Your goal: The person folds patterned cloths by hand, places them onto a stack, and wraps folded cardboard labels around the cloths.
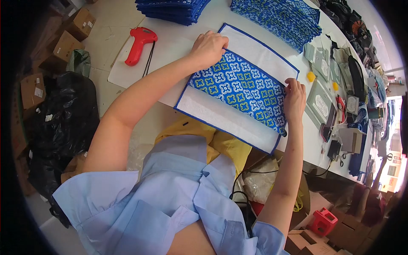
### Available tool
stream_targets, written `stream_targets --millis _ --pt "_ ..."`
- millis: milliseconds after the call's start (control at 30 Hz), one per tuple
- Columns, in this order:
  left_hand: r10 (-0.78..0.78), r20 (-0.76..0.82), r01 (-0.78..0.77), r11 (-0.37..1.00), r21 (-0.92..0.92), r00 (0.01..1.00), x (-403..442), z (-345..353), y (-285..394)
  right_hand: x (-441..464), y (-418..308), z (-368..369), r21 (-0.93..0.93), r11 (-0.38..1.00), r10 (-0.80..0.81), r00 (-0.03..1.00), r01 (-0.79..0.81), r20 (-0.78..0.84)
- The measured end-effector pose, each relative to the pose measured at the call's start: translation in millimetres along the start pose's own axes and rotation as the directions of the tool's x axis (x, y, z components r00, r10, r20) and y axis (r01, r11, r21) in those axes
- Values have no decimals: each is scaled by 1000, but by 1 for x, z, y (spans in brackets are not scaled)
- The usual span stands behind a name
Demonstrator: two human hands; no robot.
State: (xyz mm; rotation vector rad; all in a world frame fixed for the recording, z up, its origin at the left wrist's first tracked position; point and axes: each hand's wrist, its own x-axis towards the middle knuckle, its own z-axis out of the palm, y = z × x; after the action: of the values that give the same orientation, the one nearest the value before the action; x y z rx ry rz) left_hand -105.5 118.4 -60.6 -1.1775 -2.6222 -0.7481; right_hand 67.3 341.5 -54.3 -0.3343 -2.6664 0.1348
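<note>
A white cloth [231, 108] with blue edging lies flat on the table in front of me. Across its middle runs a blue patterned cloth band [244, 89] with white and green flower shapes. My left hand [209, 49] has its fingers curled at the band's upper left corner. At the band's right end, my right hand [294, 98] has thumb and fingers pinched together on its edge. Just what part of the fabric lies between the fingers is partly hidden on both sides.
Stacks of folded blue cloth [174, 9] and patterned cloth [280, 21] stand at the back of the white table [170, 46]. A red glue gun [139, 44] with a black cord lies left. Packets [321, 102] and tools crowd the right; black bags [63, 114] and boxes are on the floor.
</note>
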Motion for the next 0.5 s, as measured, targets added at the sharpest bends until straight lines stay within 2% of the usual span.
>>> stream_targets --millis 133,233,333,400,500 --pt "32 -78 -28 998 63 996 -5 4 2 1 0 1 -28 999 -17 1000 16 -24" --pt "21 -92 -17 999 38 996 -7 3 5 -2 1 2 -58 998 -6 999 4 -43" --pt "18 -100 -17 1000 8 995 -8 3 4 -4 2 1 31 997 -64 994 67 -84" --pt "24 -109 -25 1000 -11 994 -9 3 3 -5 3 1 134 990 -49 998 53 -39" --pt "32 -126 -37 999 -37 992 -10 0 4 -2 1 -2 80 996 -29 1000 28 4"
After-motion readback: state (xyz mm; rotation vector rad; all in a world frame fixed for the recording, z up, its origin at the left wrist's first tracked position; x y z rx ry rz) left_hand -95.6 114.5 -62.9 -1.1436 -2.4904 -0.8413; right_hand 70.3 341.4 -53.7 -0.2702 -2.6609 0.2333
